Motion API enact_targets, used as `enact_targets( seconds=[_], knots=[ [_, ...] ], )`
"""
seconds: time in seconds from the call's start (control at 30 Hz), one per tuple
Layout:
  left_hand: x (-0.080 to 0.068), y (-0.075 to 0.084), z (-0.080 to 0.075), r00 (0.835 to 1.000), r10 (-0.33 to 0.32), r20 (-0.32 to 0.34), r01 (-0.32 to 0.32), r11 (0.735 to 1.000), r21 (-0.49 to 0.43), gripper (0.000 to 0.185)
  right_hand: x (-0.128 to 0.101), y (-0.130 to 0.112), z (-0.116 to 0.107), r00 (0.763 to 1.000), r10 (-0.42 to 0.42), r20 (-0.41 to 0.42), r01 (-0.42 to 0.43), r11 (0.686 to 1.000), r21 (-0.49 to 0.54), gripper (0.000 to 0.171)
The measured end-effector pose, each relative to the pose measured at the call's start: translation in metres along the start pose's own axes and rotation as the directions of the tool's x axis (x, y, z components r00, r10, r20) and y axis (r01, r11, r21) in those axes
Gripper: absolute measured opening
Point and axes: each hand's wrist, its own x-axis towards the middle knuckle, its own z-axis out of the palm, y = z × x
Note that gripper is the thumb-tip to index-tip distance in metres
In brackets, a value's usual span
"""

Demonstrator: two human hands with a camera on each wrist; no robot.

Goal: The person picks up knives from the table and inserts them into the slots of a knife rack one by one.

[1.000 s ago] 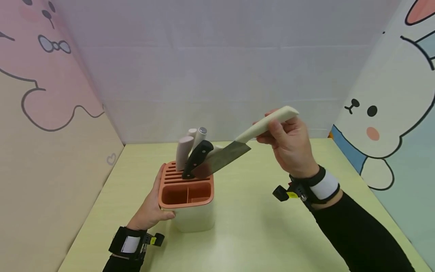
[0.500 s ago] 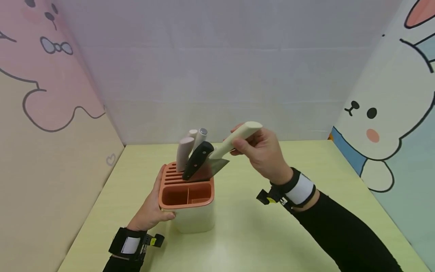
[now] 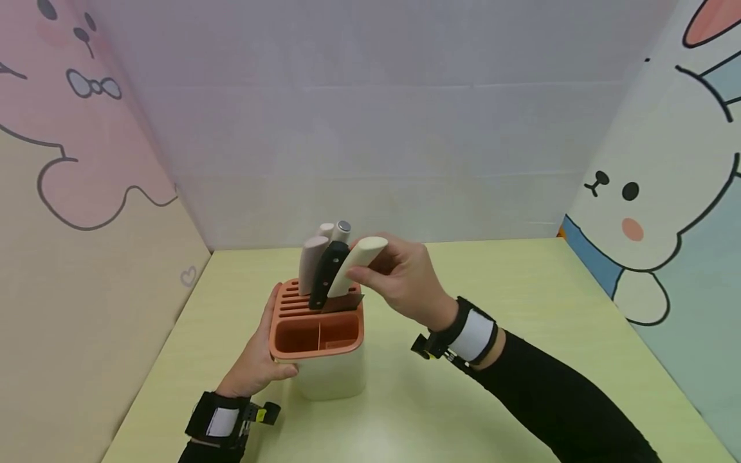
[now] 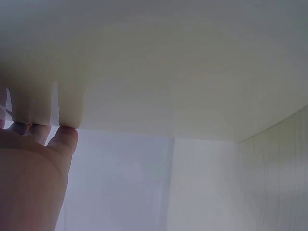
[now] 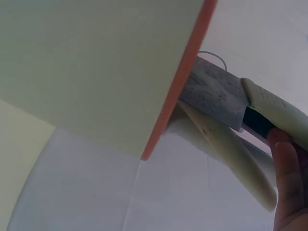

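A knife holder (image 3: 330,378) with a pale body and an orange slotted top stands on the table. My left hand (image 3: 255,360) grips its left side, thumb at the front corner; in the left wrist view fingertips (image 4: 67,134) press the pale wall. My right hand (image 3: 408,283) pinches the cream handle of a kitchen knife (image 3: 357,265). In the right wrist view its broad grey blade (image 5: 216,91) reaches past the orange rim, part of it hidden by the holder. Beside it stand a black-handled knife (image 3: 328,273) and a mauve handle (image 3: 312,262).
Further handles, one with a silver end cap (image 3: 343,227), rise at the back of the holder. Two open compartments (image 3: 298,335) lie at its front. The yellow-green table (image 3: 480,399) meets a plain back wall (image 3: 370,128) and cartoon-printed side walls.
My right hand has moved left and down with the kitchen knife, turning it steeper, and its blade has sunk into the holder top. The left hand stays on the holder.
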Motion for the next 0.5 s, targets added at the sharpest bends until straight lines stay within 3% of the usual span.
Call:
enact_targets(
  seconds=[0.2,0.4,0.5],
  knots=[
    [0.000,-0.001,0.000,1.000,-0.014,-0.005,0.014,1.000,-0.008,0.121,-0.007,-0.002,0.009,0.999,0.041,-0.001,-0.041,0.996,-0.073,0.024],
    [-0.001,-0.002,-0.001,1.000,-0.022,-0.011,0.022,1.000,0.003,0.122,-0.012,-0.017,0.015,0.998,0.053,0.023,-0.051,0.996,-0.069,0.024],
    [-0.002,-0.002,0.000,1.000,-0.021,-0.013,0.021,1.000,0.011,0.122,-0.016,-0.009,0.017,0.997,0.071,0.034,-0.068,0.995,-0.067,0.026]
  ],
)
